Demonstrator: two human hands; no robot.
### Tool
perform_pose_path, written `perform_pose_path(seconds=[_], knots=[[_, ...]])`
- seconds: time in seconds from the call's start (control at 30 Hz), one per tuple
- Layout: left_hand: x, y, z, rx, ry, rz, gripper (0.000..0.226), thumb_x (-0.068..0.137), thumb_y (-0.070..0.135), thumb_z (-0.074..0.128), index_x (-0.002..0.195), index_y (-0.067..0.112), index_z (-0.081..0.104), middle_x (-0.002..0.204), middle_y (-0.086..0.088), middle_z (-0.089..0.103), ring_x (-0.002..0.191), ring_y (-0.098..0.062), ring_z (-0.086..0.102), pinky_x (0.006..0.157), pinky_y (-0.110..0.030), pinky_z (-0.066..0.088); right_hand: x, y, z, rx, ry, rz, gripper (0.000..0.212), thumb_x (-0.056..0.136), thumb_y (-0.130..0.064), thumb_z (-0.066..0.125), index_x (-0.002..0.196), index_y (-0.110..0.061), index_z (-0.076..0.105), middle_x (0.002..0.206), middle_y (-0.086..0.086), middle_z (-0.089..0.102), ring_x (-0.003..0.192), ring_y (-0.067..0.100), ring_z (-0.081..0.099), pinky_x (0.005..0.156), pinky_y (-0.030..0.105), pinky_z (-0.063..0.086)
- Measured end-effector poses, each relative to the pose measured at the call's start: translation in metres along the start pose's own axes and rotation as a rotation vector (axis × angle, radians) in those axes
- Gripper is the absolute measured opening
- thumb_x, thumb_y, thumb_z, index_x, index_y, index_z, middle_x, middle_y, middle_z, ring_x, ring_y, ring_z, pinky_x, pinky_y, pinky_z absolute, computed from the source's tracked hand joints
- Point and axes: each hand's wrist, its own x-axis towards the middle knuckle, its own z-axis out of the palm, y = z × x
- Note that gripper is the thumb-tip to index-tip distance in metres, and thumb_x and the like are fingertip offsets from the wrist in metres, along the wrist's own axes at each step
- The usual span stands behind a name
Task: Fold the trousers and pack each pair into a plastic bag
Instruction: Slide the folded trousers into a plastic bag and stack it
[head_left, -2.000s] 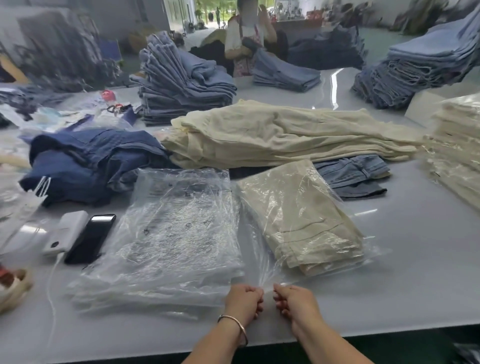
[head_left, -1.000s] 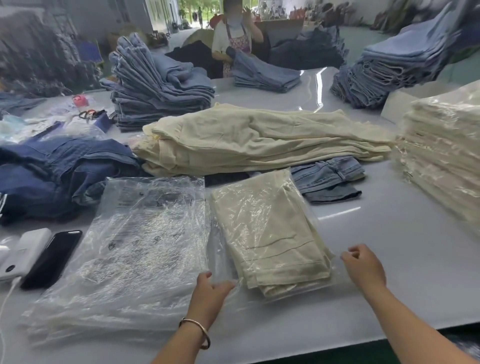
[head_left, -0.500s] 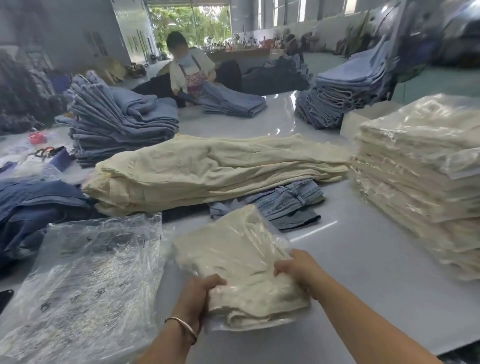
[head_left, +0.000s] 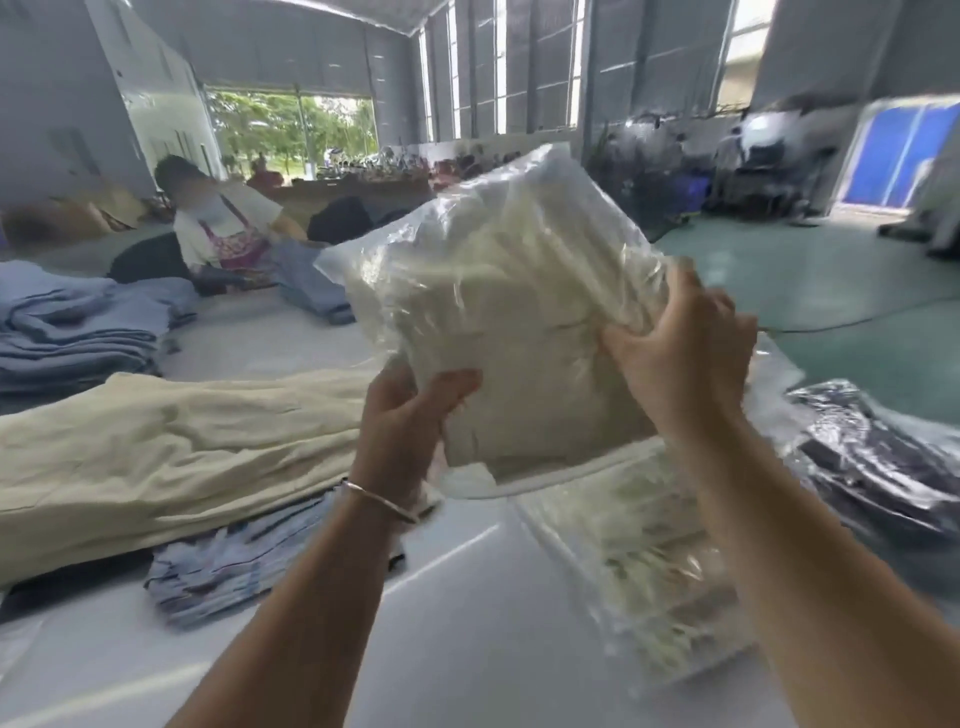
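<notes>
No legible writing on bagged cream trousers (head_left: 519, 332), left hand (head_left: 402, 421) and right hand (head_left: 680, 358) both clamped on it, above white table (head_left: 467, 623), high-windowed workshop hall

Cream trousers (head_left: 519, 332) in a clear bag (head_left: 363, 260). At nine o'clock, cream pile (head_left: 156, 441) and blue denim stack (head_left: 78, 327). White table (head_left: 467, 623). Green floor (head_left: 831, 291) at two o'clock.

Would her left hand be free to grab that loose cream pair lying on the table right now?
Probably not at once. The left hand grips the bagged trousers, as does the right hand. The cream trousers lie uncovered nearby, so it would have to let go first.
</notes>
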Motion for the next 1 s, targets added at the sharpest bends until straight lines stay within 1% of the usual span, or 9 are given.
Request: perform_pose_path(seconds=[0.1, 0.2, 0.3, 0.4, 0.53, 0.67, 0.77, 0.87, 1.0], knots=[[0.045, -0.005, 0.071, -0.046, -0.078, 0.049, 0.014, 0.083, -0.001, 0.066, 0.092, 0.008, 0.069, 0.078, 0.001, 0.071, 0.072, -0.012, 0.064, 0.066, -0.023, 0.054, 0.06, 0.04, -0.001, -0.112, 0.208, 0.004, 0.05, 0.076, -0.035, 0.072, 0.116, -0.013, 0.052, 0.106, 0.014, 0.065, 0.106, 0.035, 0.052, 0.084, 0.043, 0.032], [0.086, -0.033, 0.123, -0.066, -0.11, -0.085, 0.004, 0.087, 0.011, 0.067, 0.091, 0.01, 0.069, 0.078, 0.001, 0.071, 0.073, -0.015, 0.066, 0.066, -0.026, 0.055, 0.093, 0.081, 0.018, -0.274, 0.2, 0.018, 0.052, 0.083, -0.03, 0.067, 0.129, -0.016, 0.046, 0.128, 0.016, 0.055, 0.118, 0.036, 0.046, 0.092, 0.048, 0.033], [0.102, -0.087, 0.148, 0.205, -0.117, -0.45, 0.013, 0.087, 0.017, 0.068, 0.085, 0.007, 0.062, 0.074, -0.008, 0.062, 0.064, -0.021, 0.06, 0.064, -0.033, 0.053, 0.094, 0.122, 0.05, -0.378, -0.186, 0.004, 0.062, 0.093, -0.045, 0.051, 0.147, -0.024, 0.029, 0.153, 0.013, 0.028, 0.138, 0.034, 0.026, 0.11, 0.056, 0.019], [0.096, -0.128, 0.148, 0.466, -0.111, -0.599, 0.024, 0.087, 0.022, 0.068, 0.081, 0.0, 0.06, 0.061, -0.008, 0.059, 0.049, -0.018, 0.056, 0.042, -0.017, 0.042, 0.067, 0.158, 0.089, -0.495, -0.79, -0.067, 0.067, 0.093, -0.067, 0.024, 0.149, -0.032, 0.026, 0.158, 0.002, 0.02, 0.145, 0.028, 0.015, 0.116, 0.059, 0.002], [0.104, -0.139, 0.138, 0.688, -0.153, -0.448, 0.033, 0.087, 0.033, 0.067, 0.079, 0.004, 0.055, 0.064, -0.005, 0.055, 0.049, -0.015, 0.054, 0.039, -0.015, 0.044, 0.053, 0.175, 0.114, -0.473, -0.801, -0.097, 0.068, 0.091, -0.071, 0.019, 0.149, -0.035, 0.026, 0.16, -0.001, 0.019, 0.147, 0.024, 0.01, 0.114, 0.055, -0.008], [0.1, -0.129, 0.12, 0.437, -0.151, -0.451, 0.022, 0.088, 0.015, 0.066, 0.079, 0.0, 0.053, 0.064, -0.013, 0.058, 0.036, -0.018, 0.052, 0.038, -0.023, 0.043, 0.059, 0.157, 0.113, -0.52, -0.819, -0.067, 0.058, 0.095, -0.06, 0.025, 0.145, -0.032, 0.037, 0.154, 0.001, 0.031, 0.144, 0.024, 0.021, 0.115, 0.057, -0.006], [0.082, -0.128, 0.078, 0.465, -0.175, -0.309, 0.012, 0.09, 0.013, 0.062, 0.082, 0.007, 0.056, 0.056, -0.005, 0.061, 0.035, -0.014, 0.052, 0.036, -0.02, 0.037, 0.051, 0.121, 0.106, -0.295, -0.66, -0.009, 0.038, 0.094, -0.035, 0.044, 0.127, -0.023, 0.057, 0.133, 0.001, 0.055, 0.127, 0.024, 0.045, 0.118, 0.052, 0.005], [0.039, -0.15, 0.006, 0.595, -0.148, -0.342, 0.01, 0.091, 0.011, 0.058, 0.081, 0.013, 0.06, 0.057, -0.002, 0.061, 0.039, -0.013, 0.052, 0.04, -0.021, 0.037, 0.001, 0.074, 0.095, 0.255, -0.324, -0.114, 0.024, 0.087, -0.024, 0.057, 0.107, -0.017, 0.068, 0.107, -0.002, 0.069, 0.103, 0.019, 0.06, 0.1, 0.036, 0.04], [-0.041, -0.183, -0.124, 0.742, 0.027, -0.689, 0.009, 0.089, 0.011, 0.055, 0.086, 0.012, 0.064, 0.06, 0.0, 0.066, 0.044, -0.013, 0.057, 0.044, -0.022, 0.041, -0.118, 0.019, 0.107, 0.638, -0.54, -0.355, 0.013, 0.079, -0.022, 0.061, 0.089, -0.02, 0.069, 0.086, -0.014, 0.063, 0.08, 0.001, 0.056, 0.074, 0.013, 0.043]])
